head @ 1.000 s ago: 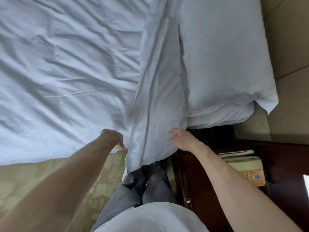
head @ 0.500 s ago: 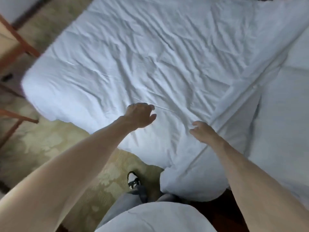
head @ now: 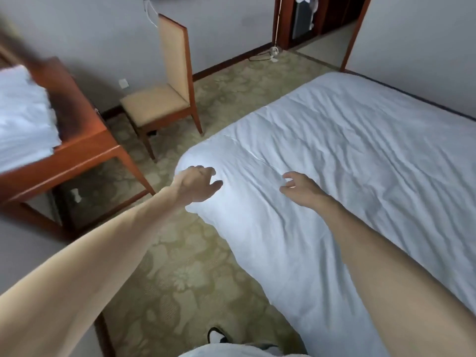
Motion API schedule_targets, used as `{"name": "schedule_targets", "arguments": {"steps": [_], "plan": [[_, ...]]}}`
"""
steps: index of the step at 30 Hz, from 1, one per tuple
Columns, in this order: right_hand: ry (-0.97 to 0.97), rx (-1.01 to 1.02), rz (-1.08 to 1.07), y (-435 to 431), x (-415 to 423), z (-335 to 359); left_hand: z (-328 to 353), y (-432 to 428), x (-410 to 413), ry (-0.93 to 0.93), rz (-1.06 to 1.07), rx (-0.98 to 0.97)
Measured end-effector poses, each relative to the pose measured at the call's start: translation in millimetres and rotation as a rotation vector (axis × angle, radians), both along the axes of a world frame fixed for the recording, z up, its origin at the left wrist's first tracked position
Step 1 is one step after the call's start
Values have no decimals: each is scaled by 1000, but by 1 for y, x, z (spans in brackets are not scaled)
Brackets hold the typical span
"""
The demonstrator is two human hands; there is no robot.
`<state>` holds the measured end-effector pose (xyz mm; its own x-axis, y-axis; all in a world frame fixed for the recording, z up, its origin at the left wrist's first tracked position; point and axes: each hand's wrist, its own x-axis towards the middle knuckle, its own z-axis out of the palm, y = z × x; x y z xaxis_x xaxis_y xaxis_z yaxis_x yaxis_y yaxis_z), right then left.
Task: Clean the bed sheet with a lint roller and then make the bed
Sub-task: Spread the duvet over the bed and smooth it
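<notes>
Wrinkled white bed sheet [head: 347, 155] spread over the bed, filling the right half of the frame. Left hand [head: 197, 185] at its near corner, centre frame, fingers loosely curled, gripping nothing. Right hand [head: 300, 188] just right of it over the sheet, fingers spread and slack, empty; contact unclear. Tan upholstered wooden chair [head: 159, 101] upper left, red-brown wooden worktop [head: 85, 140] with folded white linen [head: 23, 119] far left

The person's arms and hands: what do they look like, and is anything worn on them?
Both arms are bare: no sleeve shows on the left forearm or the right forearm up to the picture's edge. The left hand and right hand wear no glove; no watch, band or ring is visible. A white garment shows at the bottom edge.
</notes>
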<state>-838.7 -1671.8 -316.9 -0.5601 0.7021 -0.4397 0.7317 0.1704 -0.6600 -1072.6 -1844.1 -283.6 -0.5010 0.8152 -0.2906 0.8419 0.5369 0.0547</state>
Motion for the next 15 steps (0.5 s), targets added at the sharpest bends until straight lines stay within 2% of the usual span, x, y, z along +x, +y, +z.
{"name": "schedule_targets", "arguments": {"steps": [6, 15], "plan": [[-12, 38, 187, 9, -169, 14, 17, -6, -143, -2, 135, 94], [-68, 24, 158, 103, -366, -27, -9, 80, -332, 25, 62, 7]]}}
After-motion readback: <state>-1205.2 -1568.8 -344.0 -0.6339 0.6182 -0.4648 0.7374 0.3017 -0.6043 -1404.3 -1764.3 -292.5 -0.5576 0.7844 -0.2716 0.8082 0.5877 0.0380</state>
